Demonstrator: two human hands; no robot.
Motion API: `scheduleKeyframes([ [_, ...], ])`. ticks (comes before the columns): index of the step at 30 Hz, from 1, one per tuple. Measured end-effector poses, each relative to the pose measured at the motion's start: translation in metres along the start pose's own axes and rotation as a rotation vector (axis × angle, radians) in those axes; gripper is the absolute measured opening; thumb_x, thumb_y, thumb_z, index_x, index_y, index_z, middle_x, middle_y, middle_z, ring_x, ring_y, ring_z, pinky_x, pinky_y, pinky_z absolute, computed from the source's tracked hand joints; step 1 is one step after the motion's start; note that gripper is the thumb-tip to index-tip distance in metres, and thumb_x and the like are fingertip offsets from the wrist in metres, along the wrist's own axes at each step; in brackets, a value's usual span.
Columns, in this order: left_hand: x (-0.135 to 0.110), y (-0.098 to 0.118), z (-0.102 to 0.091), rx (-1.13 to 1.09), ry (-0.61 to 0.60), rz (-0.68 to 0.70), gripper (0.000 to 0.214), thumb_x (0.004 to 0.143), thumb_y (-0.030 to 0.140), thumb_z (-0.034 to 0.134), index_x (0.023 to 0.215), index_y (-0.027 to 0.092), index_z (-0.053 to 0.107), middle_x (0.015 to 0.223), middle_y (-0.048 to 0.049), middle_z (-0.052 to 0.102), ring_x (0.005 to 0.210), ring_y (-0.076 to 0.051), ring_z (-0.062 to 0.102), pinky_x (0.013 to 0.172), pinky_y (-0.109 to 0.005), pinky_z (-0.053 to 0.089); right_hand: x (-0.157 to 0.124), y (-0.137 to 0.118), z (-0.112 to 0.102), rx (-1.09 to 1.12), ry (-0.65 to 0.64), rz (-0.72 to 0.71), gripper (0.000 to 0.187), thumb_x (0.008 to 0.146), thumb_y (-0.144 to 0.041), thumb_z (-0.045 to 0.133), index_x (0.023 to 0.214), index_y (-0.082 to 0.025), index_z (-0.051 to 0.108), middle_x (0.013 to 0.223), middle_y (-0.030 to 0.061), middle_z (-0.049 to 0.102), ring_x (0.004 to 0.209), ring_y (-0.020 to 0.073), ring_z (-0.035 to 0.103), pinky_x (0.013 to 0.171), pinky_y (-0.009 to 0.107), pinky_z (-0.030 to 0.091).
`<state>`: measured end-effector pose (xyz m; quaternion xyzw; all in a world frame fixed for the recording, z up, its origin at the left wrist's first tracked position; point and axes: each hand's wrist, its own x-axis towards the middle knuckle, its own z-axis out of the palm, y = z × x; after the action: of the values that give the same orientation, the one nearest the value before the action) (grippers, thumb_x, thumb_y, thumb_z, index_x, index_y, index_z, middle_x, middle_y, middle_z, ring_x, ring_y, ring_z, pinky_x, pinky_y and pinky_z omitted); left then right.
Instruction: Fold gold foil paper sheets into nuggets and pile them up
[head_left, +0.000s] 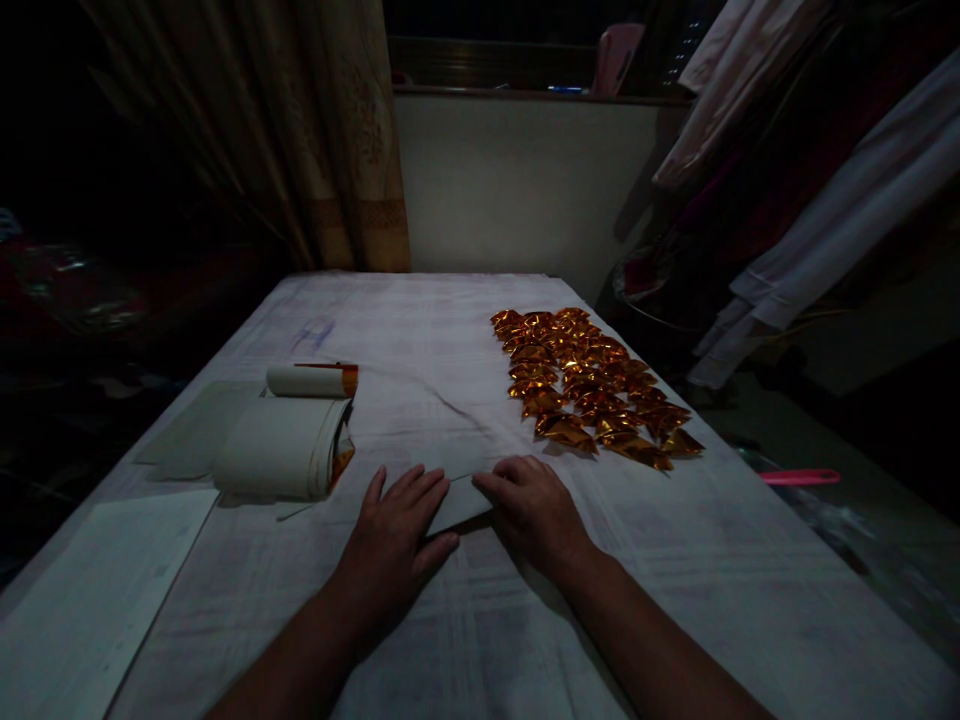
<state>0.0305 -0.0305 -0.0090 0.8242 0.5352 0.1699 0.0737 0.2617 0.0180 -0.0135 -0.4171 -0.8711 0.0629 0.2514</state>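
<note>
A small piece of pale paper [459, 507] lay on a cloth-covered table between a person's two bare hands, with a thin dark crease or edge running along its far side. The left hand [396, 525] rested palm down over the paper's left end, fingers spread rather than closed, thumb near the close edge. The right hand [536, 512] bent its fingers over the right end, the index fingertip on the paper; whether the hidden thumb pinched it from below could not be told.

The paper looked thin and matte, so uneven pressure from the two hands might skew a fold, and a pull between them could wrinkle or tear it. The soft, rumpled tablecloth [420, 340] might also let it slide or blur a crease.

Beyond the grip and to its right sat a cluster of folded foil pieces [592, 382], glossy orange-gold, sharp-pointed and crinkled, set close together in rough rows. A careless sweep of the right forearm might scatter them, as they appeared light.

Left of the grip lay a curved paper bundle [270, 447], dull and pale outside with foil showing at its end; behind it was a narrow paper roll [307, 381]. Farther left, a flat white sheet [112, 580] lay along the table's side. Well beyond the hands hung a heavy, patterned curtain [352, 120] beside a plain wall [510, 180].
</note>
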Motion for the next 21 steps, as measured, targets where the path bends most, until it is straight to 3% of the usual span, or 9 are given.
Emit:
scheduleKeyframes([
  [6, -0.001, -0.002, -0.005, -0.018, -0.018, 0.025, 0.044, 0.094, 0.03, 0.062, 0.138, 0.024, 0.058, 0.141, -0.0128, 0.062, 0.134, -0.034, 0.054, 0.116, -0.068, 0.026, 0.0, -0.005, -0.008, -0.027, -0.033, -0.077, 0.031, 0.08, -0.014, 0.07, 0.108, -0.027, 0.073, 0.12, 0.0101, 0.066, 0.11, 0.0278, 0.058, 0.088, 0.04, 0.046],
  [11, -0.004, -0.007, -0.007, -0.077, -0.028, 0.034, 0.036, 0.099, 0.036, 0.054, 0.133, 0.025, 0.063, 0.136, -0.0114, 0.066, 0.131, -0.032, 0.057, 0.115, -0.067, 0.029, -0.002, -0.004, -0.007, 0.103, -0.031, -0.097, 0.024, 0.088, -0.022, 0.068, 0.111, -0.024, 0.072, 0.119, 0.0112, 0.069, 0.111, 0.0269, 0.06, 0.091, 0.042, 0.047],
  [16, -0.006, -0.011, -0.007, -0.103, -0.041, 0.04, 0.034, 0.103, 0.037, 0.048, 0.13, 0.028, 0.066, 0.137, -0.0093, 0.066, 0.132, -0.03, 0.056, 0.116, -0.067, 0.026, -0.003, 0.001, -0.001, 0.174, -0.028, -0.18, 0.031, 0.094, -0.032, 0.065, 0.124, -0.025, 0.068, 0.122, 0.0096, 0.071, 0.115, 0.0259, 0.06, 0.095, 0.044, 0.047],
  [21, -0.006, -0.015, -0.01, -0.133, -0.076, 0.058, 0.03, 0.101, 0.039, 0.051, 0.125, 0.034, 0.069, 0.139, -0.0075, 0.064, 0.133, -0.032, 0.055, 0.114, -0.07, 0.026, -0.006, 0.001, 0.001, 0.207, -0.012, -0.174, 0.016, 0.097, -0.033, 0.062, 0.104, -0.028, 0.076, 0.115, 0.0051, 0.075, 0.115, 0.0263, 0.062, 0.095, 0.045, 0.046],
])
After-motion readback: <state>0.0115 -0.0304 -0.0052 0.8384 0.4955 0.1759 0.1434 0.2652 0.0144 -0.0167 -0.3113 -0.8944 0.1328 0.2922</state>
